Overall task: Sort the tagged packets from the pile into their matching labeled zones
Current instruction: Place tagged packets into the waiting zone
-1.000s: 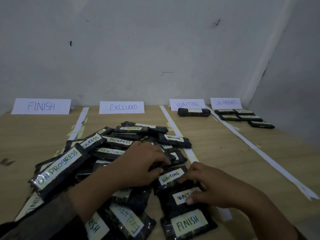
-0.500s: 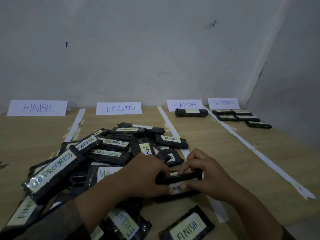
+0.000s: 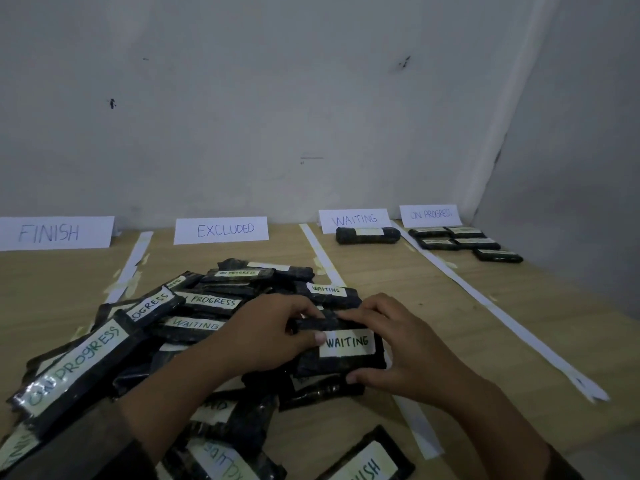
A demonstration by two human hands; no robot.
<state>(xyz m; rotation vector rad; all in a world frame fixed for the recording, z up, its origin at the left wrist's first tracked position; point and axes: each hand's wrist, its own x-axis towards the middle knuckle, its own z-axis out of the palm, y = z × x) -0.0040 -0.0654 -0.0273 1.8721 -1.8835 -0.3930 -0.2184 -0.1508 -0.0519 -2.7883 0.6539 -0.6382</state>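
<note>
Well back on the counter (image 3: 450, 341), along its far edge, stood four paper signs: FINISH sign (image 3: 55, 233), EXCLUDED sign (image 3: 221, 230), WAITING sign (image 3: 355, 220) and ON PROGRESS sign (image 3: 431, 214). White paper strips (image 3: 485, 299) taped to the wood ran from the far edge toward the near edge and split it into zones. The waiting zone held one dark packet (image 3: 367, 235) just in front of its sign. The far right corner zone held five packets (image 3: 464, 242) lying in rows.

The WAITING packet (image 3: 341, 351) was black and glossy with a pale tag lettered in dark ink. It sat raised at the right side of the pile (image 3: 194, 323), near the middle of the counter. The left hand (image 3: 263, 336) and the right hand (image 3: 398, 344) each had a grip clamped on it, thumbs on the near side and fingers curled over the far edge. A second dark packet lay along that far edge under the fingertips, its tag hidden.

The pile spread toward the near left corner, with tags reading ON PROGRESS, WAITING and EXCLUDED. A FINISH packet (image 3: 367, 462) lay alone by the near edge.
</note>
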